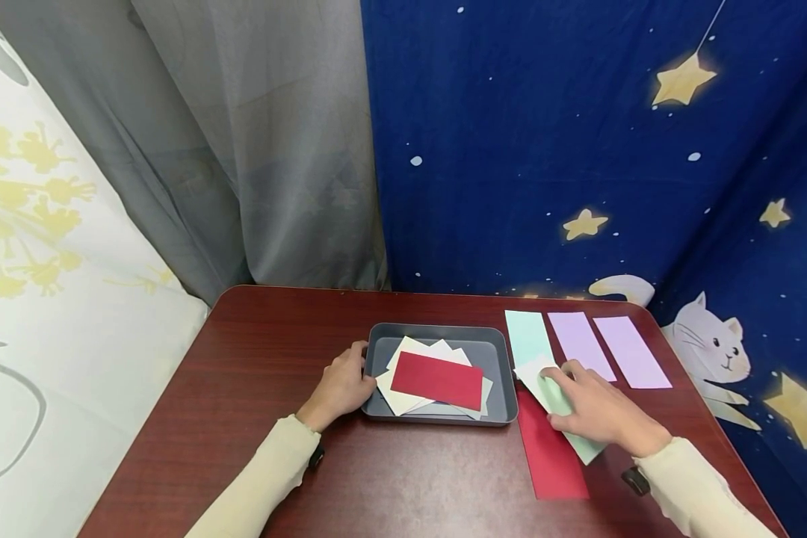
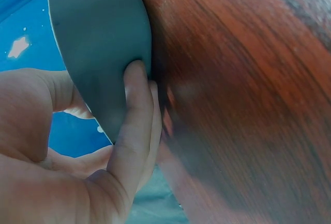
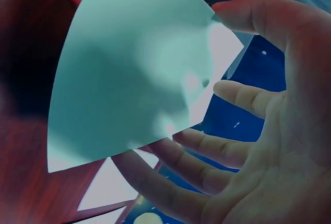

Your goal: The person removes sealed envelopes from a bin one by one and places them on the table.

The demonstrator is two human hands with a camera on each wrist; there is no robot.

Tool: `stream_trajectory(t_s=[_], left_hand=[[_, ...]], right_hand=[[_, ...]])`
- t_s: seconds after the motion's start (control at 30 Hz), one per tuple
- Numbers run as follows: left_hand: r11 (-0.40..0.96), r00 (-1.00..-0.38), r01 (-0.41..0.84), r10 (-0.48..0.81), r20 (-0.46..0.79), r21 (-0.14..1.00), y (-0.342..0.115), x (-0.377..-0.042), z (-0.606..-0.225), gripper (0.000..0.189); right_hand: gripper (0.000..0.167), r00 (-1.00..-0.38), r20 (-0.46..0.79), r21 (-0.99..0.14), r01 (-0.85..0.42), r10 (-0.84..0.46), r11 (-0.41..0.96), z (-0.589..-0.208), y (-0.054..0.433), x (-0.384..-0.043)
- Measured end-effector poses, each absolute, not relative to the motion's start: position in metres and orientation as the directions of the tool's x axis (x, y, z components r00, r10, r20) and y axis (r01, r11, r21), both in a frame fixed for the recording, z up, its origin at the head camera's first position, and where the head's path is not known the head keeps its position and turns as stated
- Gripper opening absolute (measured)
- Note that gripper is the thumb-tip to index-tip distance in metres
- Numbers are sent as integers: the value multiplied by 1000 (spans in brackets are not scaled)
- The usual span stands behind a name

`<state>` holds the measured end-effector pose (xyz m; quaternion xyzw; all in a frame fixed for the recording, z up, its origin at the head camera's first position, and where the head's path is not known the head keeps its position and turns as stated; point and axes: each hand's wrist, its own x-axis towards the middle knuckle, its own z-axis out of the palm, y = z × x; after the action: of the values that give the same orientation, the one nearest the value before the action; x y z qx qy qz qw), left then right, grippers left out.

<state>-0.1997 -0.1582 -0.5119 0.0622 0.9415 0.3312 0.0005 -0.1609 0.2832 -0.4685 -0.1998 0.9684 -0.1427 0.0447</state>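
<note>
Quietly, at left, a white cloth with a yellow print (image 1: 74, 224) hangs beside a gray curtain (image 1: 296, 149) behind a reddish-brown table (image 1: 276, 336). A person's left hand (image 1: 339, 387) grips the near-left side of a gray tray (image 1: 495, 359), its fingers pressed to the outer wall. Inside the tray, pale cards (image 1: 388, 392) lie fanned at different angles beneath a red card (image 1: 437, 379). Just right of the tray, a mint card (image 1: 530, 335) lies on the tabletop, with a second red card (image 1: 557, 467) nearer the person. Over that red card, partly hiding it, the right hand (image 1: 601, 407) holds a pale green card (image 1: 558, 400) by its edges between thumb and fingers, the card raised and slightly bowed. Beyond, two lilac cards (image 1: 632, 351) rest side by side, apart, near the table's far-right corner, before a blue curtain (image 1: 511, 149) printed with stars and a white cat.
</note>
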Motion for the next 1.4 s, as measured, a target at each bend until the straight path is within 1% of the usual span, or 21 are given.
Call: stream_trajectory(t_s=[0.3, 0.57, 0.9, 1.13, 1.4], left_hand=[[777, -992, 120, 118, 44, 618, -159, -200, -513, 64], [774, -993, 110, 115, 33, 623, -158, -198, -510, 65], [773, -991, 127, 125, 47, 621, -160, -200, -511, 65], [765, -985, 171, 147, 91, 620, -161, -200, -514, 63], [774, -991, 120, 125, 35, 622, -158, -201, -512, 64]], right_hand=[[75, -948, -87, -266, -274, -306, 924, -479, 302, -147], [76, -956, -171, -273, -187, -239, 944, -489, 317, -139], [73, -966, -197, -276, -111, -169, 955, -493, 324, -133], [70, -969, -205, -262, -84, -140, 961, -493, 324, -131], [76, -971, -226, -227, -25, -78, 974, -494, 323, -131]])
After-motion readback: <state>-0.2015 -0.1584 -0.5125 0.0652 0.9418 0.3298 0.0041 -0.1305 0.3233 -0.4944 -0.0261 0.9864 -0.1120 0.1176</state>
